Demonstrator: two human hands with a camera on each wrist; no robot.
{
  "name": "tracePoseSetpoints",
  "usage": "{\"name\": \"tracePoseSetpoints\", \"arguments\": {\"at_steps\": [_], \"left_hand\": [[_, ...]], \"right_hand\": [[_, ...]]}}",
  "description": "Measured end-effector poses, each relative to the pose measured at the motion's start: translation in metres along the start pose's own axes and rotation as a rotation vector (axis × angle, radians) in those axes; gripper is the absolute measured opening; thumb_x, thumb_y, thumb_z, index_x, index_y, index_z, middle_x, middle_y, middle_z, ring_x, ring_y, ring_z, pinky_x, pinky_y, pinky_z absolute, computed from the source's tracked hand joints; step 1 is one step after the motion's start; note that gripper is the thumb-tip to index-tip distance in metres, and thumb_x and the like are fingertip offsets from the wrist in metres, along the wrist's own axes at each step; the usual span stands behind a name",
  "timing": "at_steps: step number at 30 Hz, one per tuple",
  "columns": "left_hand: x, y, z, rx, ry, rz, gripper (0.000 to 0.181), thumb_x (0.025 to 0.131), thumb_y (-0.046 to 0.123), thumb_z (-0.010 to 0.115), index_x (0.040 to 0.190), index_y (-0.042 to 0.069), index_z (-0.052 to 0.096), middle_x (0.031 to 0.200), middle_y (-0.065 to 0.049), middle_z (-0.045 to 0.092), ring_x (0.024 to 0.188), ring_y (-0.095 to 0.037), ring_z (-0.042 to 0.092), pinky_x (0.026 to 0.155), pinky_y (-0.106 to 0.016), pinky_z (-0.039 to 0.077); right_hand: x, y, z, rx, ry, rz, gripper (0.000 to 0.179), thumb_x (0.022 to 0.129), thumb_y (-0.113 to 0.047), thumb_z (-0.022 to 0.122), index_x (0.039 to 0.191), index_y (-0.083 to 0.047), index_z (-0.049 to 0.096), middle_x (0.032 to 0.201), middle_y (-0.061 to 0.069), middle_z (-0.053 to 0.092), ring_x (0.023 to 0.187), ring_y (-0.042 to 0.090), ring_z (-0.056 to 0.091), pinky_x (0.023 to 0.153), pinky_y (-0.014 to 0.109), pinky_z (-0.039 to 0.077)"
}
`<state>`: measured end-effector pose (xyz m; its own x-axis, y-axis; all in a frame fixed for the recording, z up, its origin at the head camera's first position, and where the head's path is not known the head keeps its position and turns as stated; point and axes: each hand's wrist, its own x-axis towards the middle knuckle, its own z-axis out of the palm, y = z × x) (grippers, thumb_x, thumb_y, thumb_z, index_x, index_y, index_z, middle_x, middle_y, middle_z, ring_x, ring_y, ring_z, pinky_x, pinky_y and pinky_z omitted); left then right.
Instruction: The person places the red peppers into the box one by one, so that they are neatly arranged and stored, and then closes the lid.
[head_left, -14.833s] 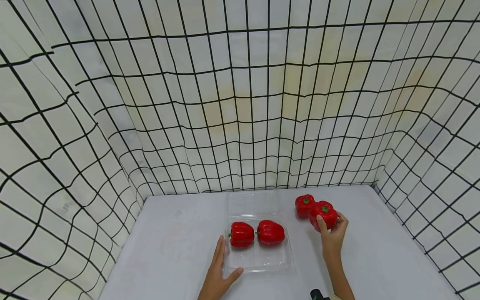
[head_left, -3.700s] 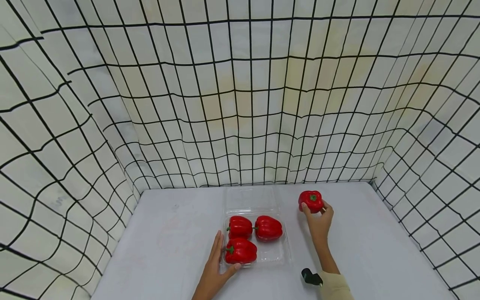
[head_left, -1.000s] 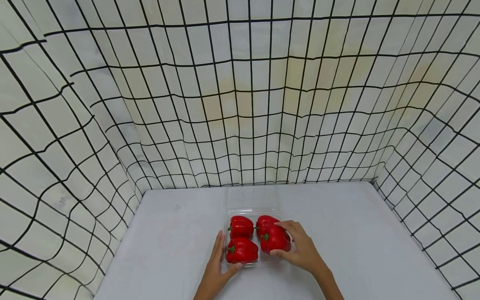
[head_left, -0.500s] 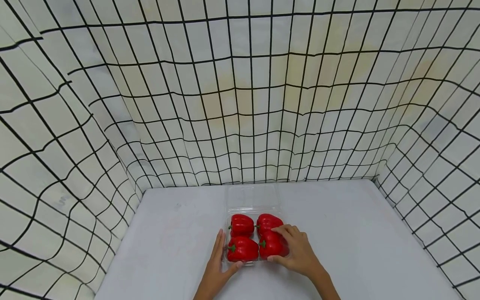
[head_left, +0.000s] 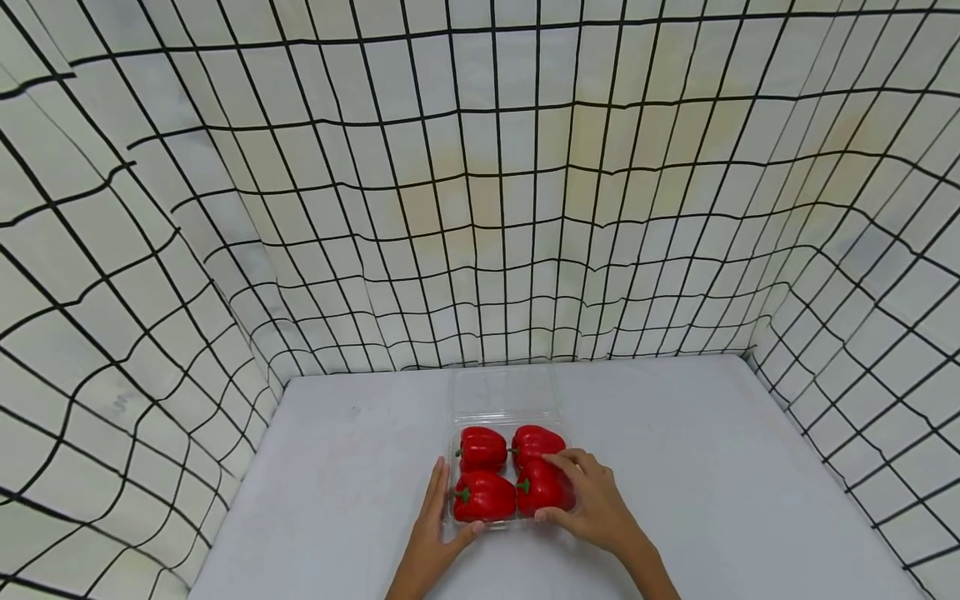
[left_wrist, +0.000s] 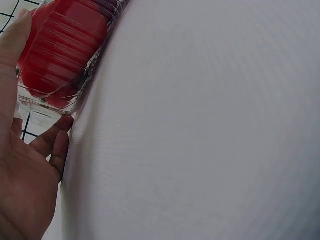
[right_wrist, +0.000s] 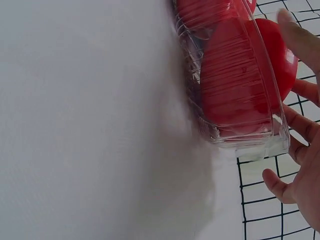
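A clear plastic clamshell box (head_left: 504, 393) lies with its lid folded back, its base filled with red bell peppers in two rows. My right hand (head_left: 596, 510) holds the front-right bell pepper (head_left: 546, 492), thumb at the front and fingers over its far right side. Beside it sits the front-left bell pepper (head_left: 486, 497); behind are another bell pepper (head_left: 482, 448) and one more (head_left: 537, 442). Along the box's left side my left hand (head_left: 431, 537) rests with straight fingers, thumb by the front corner. In the right wrist view, the held pepper (right_wrist: 240, 75) shows through the ribbed box wall.
A white table (head_left: 360, 467) bears the box. Black-grid netting over pale cloth (head_left: 510, 183) walls the back and both sides of the table.
Earlier, two peppers lay right of the box; my right hand has carried both leftward into its front row. In the last half second the hands barely move. My left hand stays by the box.
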<state>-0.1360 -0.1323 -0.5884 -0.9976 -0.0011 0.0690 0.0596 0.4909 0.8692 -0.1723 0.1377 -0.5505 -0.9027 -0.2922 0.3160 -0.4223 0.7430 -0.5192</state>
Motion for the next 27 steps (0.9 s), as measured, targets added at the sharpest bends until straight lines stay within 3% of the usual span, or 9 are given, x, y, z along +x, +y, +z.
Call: {"name": "tracePoseSetpoints", "arguments": {"at_steps": [8,19,27], "left_hand": [[0.002,-0.001,0.001,-0.006,0.000,0.007,0.103,0.079,0.053,0.075,0.158,0.023,0.016,0.165,0.000,0.014,0.150,-0.032,0.022,0.109,-0.051,0.037],[-0.003,0.000,0.001,0.009,-0.014,-0.015,0.103,0.080,0.055,0.073,0.158,0.019,0.016,0.166,-0.001,0.012,0.150,-0.034,0.021,0.109,-0.051,0.037],[-0.001,0.000,0.001,0.001,-0.008,-0.007,0.103,0.080,0.053,0.073,0.158,0.019,0.016,0.166,-0.001,0.012,0.150,-0.033,0.021,0.109,-0.051,0.036]], "right_hand": [[0.000,0.002,0.002,0.031,0.082,-0.030,0.051,0.077,-0.046,0.077,0.124,-0.030,0.065,0.117,-0.005,0.059,0.112,0.016,0.055,0.086,0.042,0.049],[-0.002,0.001,0.009,0.045,0.032,0.029,0.051,0.073,-0.052,0.079,0.119,-0.033,0.066,0.115,-0.008,0.059,0.112,0.013,0.054,0.088,0.038,0.050],[0.001,0.003,0.014,0.031,0.083,-0.017,0.051,0.071,-0.052,0.081,0.118,-0.035,0.067,0.110,-0.012,0.058,0.106,0.007,0.053,0.082,0.033,0.050]]}}
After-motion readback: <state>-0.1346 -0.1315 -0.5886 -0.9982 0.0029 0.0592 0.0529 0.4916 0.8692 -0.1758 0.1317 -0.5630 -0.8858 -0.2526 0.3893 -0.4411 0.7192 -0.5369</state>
